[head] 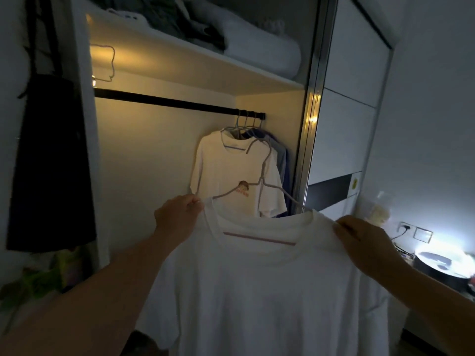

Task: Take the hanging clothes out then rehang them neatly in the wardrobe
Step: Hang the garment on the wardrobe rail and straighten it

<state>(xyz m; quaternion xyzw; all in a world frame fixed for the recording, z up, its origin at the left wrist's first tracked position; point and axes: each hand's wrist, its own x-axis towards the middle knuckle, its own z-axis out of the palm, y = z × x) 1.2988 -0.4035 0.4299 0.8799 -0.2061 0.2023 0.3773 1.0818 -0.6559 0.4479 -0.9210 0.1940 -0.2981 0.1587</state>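
- Left hand: fingers pinch the left shoulder of the white T-shirt.
- Right hand: fingers pinch the right shoulder of the same shirt.
- Hanger: threaded through the collar between the two grips, its hook rising above them, clear of the rail.
- Beyond the grips: hung shirts bunched at the rail's right end.

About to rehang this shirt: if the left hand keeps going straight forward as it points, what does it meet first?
Probably the white printed T-shirt hanging on the black rail, just beyond the left hand; depth is unclear.
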